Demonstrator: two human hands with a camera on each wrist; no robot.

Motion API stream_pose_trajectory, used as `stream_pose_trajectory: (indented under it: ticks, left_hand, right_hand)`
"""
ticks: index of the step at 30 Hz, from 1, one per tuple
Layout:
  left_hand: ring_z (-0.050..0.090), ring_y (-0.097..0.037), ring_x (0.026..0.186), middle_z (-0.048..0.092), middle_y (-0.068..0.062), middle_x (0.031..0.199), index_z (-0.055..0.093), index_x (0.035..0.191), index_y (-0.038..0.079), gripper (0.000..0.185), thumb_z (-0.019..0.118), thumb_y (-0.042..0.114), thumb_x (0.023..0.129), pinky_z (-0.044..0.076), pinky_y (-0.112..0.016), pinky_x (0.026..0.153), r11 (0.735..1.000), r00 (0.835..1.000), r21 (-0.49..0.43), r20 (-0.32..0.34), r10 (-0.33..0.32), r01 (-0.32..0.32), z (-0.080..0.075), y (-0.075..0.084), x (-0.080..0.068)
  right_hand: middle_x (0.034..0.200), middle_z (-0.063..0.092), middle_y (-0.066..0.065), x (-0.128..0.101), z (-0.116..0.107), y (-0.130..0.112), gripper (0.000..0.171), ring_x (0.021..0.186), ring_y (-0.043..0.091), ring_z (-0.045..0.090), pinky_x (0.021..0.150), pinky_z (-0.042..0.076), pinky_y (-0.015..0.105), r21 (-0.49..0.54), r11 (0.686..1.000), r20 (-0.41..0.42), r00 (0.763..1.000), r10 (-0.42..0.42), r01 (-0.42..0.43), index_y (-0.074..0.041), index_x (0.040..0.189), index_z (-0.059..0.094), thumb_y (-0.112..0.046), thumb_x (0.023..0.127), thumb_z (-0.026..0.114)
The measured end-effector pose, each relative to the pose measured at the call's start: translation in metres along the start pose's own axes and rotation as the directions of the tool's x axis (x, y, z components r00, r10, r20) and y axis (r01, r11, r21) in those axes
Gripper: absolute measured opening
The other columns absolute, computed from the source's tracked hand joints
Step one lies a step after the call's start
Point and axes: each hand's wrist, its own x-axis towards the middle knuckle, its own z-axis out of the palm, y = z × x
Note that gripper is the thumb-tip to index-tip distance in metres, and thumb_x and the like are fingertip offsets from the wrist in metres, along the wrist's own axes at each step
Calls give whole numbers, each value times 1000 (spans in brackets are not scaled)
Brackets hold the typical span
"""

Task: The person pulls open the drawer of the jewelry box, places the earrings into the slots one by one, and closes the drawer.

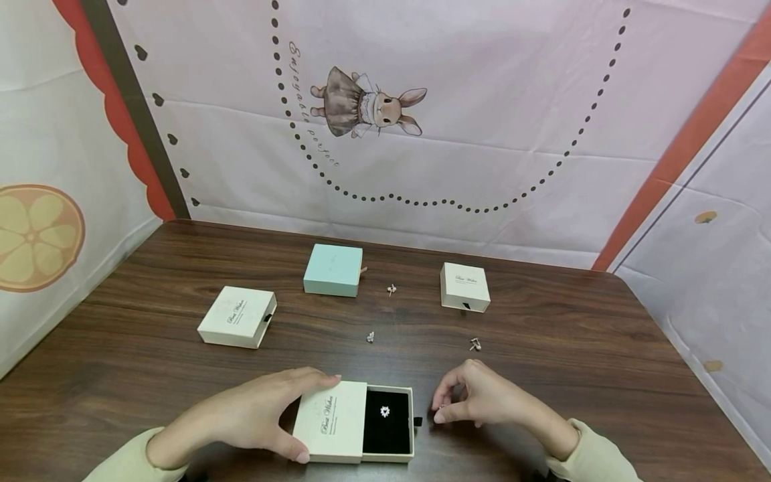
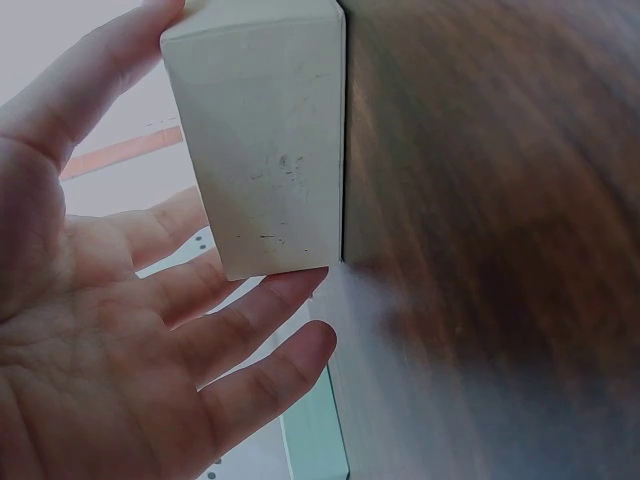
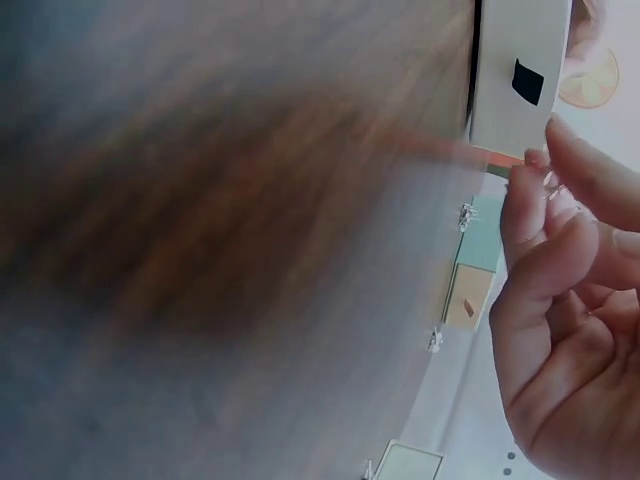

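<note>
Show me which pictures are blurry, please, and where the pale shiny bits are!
Head view: pretty sharp, with the rabbit easy to see; left wrist view: table smeary, with a pale haze low down; right wrist view: table streaky and blurred, and the tiny shiny thing in the right hand hard to make out.

Your table [image 1: 554,328] looks like smooth wood, faintly glossy; your box [image 1: 331,418] at six o'clock is matt card with dull black lining [image 1: 385,442]; the earring [image 1: 476,344] between four and five looks shiny metal, the cloth [image 1: 494,73] at twelve creased.
</note>
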Motion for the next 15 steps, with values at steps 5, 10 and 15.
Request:
stream_pose_trajectory:
  ticks: [5, 10, 15]
  left_hand:
    - [45, -21, 119, 46, 0, 133, 40, 138, 19, 83, 73, 51, 68, 39, -43, 92, 1000, 1000, -3, 3, -5, 5, 0, 0, 0]
    - [45, -21, 119, 46, -1, 133, 40, 138, 19, 83, 72, 52, 68, 40, -42, 92, 1000, 1000, -2, 0, 7, -7, 0, 0, 0]
    - [45, -21, 119, 46, -1, 133, 40, 138, 19, 83, 71, 53, 68, 40, -41, 92, 1000, 1000, -4, 0, 13, -13, 0, -1, 0]
  right_hand:
    - [61, 52, -13, 1, 1, -1, 6, 37, -4, 40, 31, 37, 19, 1, 999, -5, 999, -49, 49, -11, 77, 68, -15, 76, 72]
    - [63, 52, -12, 3, 3, -2, 3, 38, -4, 41, 32, 38, 19, -17, 998, -23, 998, -60, 60, -11, 79, 68, -10, 76, 70]
    - [63, 56, -12, 5, 4, -4, 8, 38, -3, 43, 33, 40, 21, -13, 999, -43, 998, -37, 37, -7, 82, 70, -5, 74, 69]
